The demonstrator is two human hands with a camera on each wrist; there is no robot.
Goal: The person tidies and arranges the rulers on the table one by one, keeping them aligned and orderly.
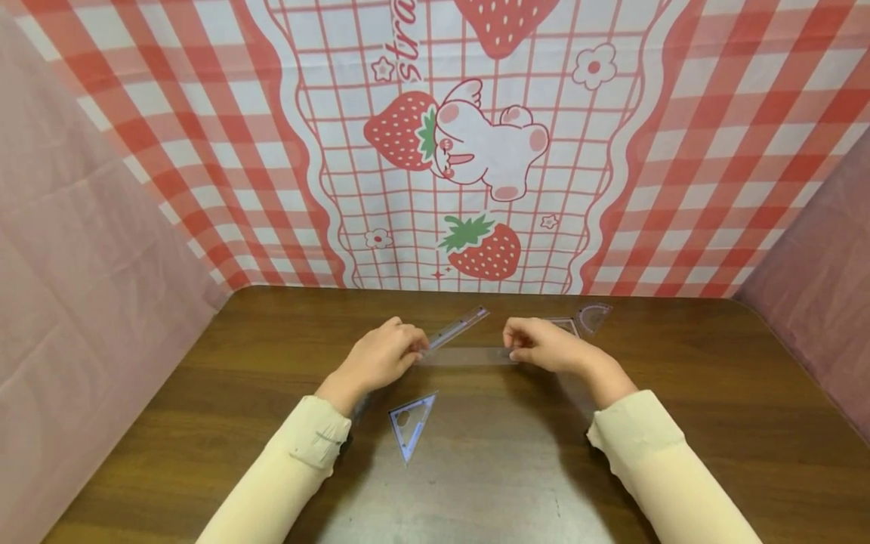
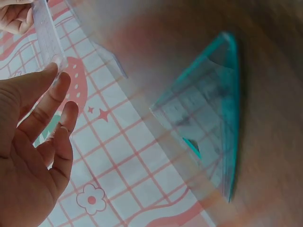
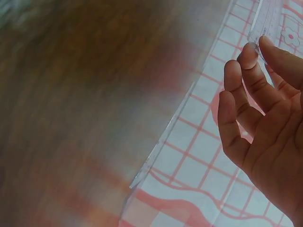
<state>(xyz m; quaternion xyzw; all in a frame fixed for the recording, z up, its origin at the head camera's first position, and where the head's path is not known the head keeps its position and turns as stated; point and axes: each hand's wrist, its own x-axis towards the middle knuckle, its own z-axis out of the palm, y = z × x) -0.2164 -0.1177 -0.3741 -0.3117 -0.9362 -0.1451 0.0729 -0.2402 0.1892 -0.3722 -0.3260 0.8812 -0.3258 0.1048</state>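
Note:
A clear straight ruler (image 1: 469, 356) spans the gap between the two hands, level and close over the table. My left hand (image 1: 386, 351) pinches its left end between thumb and index finger, the other fingers loosely bent, as the left wrist view shows. At the other end, the right hand (image 1: 553, 347) grips the ruler (image 3: 267, 21) with thumb and fingertips. Just behind the left fingers lies a second clear ruler (image 1: 461, 327), slanted toward the back. A set square (image 1: 421, 427) with bluish edges lies in front, between the forearms. Large in the left wrist view is a teal-edged set square (image 2: 203, 109).
Behind the right hand lie another clear set square (image 1: 567, 325), partly hidden, and a small protractor (image 1: 593, 318). The brown wooden table (image 1: 476, 483) meets a strawberry-patterned cloth (image 1: 421, 211) at the back. Pink cloth (image 1: 88, 264) hangs at both sides.

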